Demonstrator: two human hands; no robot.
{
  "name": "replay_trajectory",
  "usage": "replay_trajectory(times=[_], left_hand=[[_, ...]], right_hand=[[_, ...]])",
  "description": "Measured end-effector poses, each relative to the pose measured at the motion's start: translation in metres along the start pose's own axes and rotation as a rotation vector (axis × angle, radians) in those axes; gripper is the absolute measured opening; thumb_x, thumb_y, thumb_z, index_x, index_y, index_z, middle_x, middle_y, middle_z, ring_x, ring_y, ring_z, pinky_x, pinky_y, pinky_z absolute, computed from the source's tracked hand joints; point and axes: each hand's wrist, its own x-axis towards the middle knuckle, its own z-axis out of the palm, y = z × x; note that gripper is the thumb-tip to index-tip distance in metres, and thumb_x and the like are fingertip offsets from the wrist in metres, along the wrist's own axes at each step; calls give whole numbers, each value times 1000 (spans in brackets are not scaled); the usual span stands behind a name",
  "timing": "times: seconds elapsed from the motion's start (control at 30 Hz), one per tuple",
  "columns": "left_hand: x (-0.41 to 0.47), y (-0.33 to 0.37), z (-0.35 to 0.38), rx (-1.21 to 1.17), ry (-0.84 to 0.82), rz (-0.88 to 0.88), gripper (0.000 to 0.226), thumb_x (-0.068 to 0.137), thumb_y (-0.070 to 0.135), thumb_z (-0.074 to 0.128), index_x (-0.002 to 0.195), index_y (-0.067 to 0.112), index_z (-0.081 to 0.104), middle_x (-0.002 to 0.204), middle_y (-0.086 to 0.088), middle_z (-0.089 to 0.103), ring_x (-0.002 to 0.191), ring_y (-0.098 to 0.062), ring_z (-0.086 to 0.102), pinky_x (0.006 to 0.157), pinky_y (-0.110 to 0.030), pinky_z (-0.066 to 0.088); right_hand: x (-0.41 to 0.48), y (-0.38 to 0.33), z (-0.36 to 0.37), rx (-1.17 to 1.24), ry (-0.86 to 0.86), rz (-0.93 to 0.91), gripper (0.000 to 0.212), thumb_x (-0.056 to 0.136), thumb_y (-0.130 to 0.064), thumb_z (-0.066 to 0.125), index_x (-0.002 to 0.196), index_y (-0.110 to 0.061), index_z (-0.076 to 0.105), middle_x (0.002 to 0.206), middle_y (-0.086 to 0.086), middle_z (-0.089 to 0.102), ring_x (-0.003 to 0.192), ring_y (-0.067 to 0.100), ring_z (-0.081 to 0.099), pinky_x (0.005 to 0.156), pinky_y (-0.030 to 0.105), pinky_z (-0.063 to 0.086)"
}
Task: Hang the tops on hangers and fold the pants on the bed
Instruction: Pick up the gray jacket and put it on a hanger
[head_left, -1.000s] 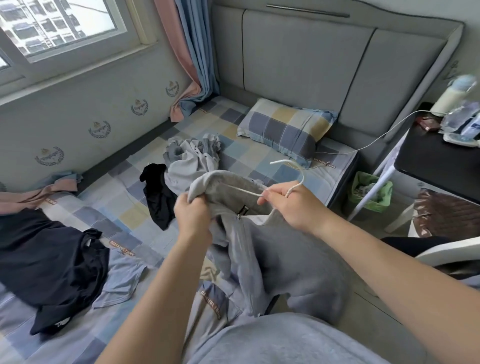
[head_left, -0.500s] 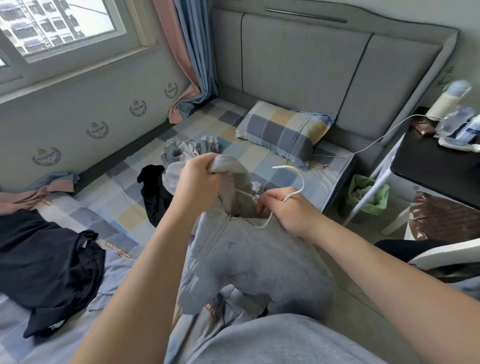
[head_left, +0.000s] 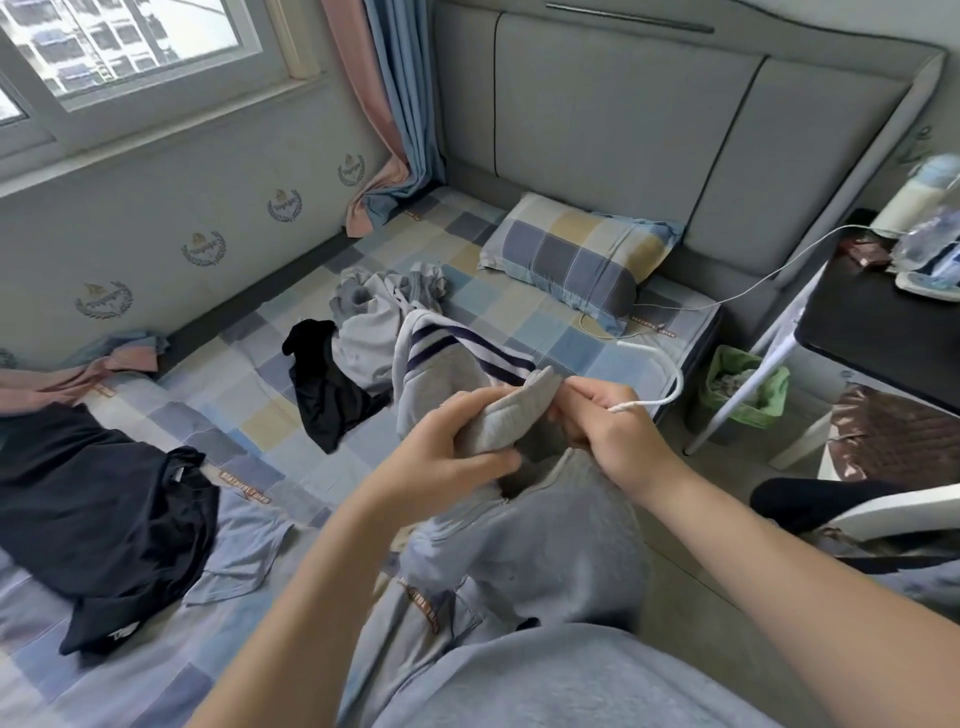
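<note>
- Grey zip top (head_left: 524, 540) hung at centre frame, over the near edge of the bed (head_left: 524, 317), bunched at its ribbed, striped hem or collar.
- Left hand (head_left: 457, 457) had fingers clamped on that ribbed edge; right hand (head_left: 608, 421) was closed on cloth and white hanger (head_left: 660, 379) together.
- Risk: hanger arm could snag inside bunched fabric, or slip out if the opening was misjudged.
- Risk: hanging bulk could pull the top loose onto the clothes pile (head_left: 384, 317), upper centre.

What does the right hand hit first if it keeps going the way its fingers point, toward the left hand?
The right hand points left into the grey top's ribbed edge, which the left hand pinches. Fabric first, then probably the left hand; depth is unclear.
</note>
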Motion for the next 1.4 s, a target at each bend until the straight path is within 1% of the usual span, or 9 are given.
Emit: replay_trajectory(times=[0.1,0.2,0.3,0.53,0.7,0.83,1.0,1.2,1.4], left_hand=[[-6,-7,-21,-187,235,78,36,83,44,68,119,47,67,127,11,63,120,-10,58,96,-29,51],[-1,-23,-41,221,721,-3,45,85,37,75,127,40,59,132,10,51,127,-18,48,105,-47,45],[7,-37,-46,282,690,-95,61,87,23,77,140,33,48,136,3,52,124,-18,52,102,-43,47],[9,-52,-55,490,695,183,16,100,7,58,110,6,70,86,7,67,73,2,57,70,-3,41],[12,-52,-51,467,748,141,20,102,5,51,86,0,62,74,-8,60,66,-20,51,63,-20,37],[17,-47,-68,148,955,-4,27,103,19,44,84,4,55,73,1,54,65,4,45,61,-11,33],[32,-44,-93,159,655,-71,30,100,27,48,74,29,61,61,17,52,55,-1,40,56,-28,35],[28,-19,-83,286,532,79,32,103,39,42,107,33,73,108,16,65,98,0,59,90,-22,44],[16,6,-67,447,123,-56,33,103,33,50,75,20,61,59,20,51,50,0,43,52,-12,36]], right_hand=[[0,-5,-5,17,-22,-7,35,96,-30,52,64,-20,64,48,-5,34,46,10,27,45,19,24],[-3,-13,-11,92,-115,-4,38,97,-30,52,62,-22,63,49,-3,32,47,12,24,45,19,24],[-1,-21,-17,128,-214,9,41,99,-30,52,60,-25,61,52,-4,32,47,11,24,44,17,26],[5,-20,-48,43,-189,68,37,100,-23,53,67,-16,67,50,-4,32,47,10,26,48,17,30],[5,-18,-51,-54,-222,99,34,96,-31,54,69,-15,67,49,-2,31,48,13,25,50,22,28],[-1,-24,-53,-152,-253,95,33,94,-34,55,69,-17,68,50,-2,32,50,15,26,53,24,28],[-3,-35,-49,-98,-254,9,37,99,-34,53,74,-10,66,51,-1,31,50,14,25,51,19,30],[-6,-33,-41,-79,-238,-29,36,99,-30,53,71,-12,65,50,-4,33,47,10,26,48,17,30],[-9,-24,-36,-210,-221,-39,35,98,-36,53,74,-16,66,50,-9,38,48,11,31,49,23,29]])
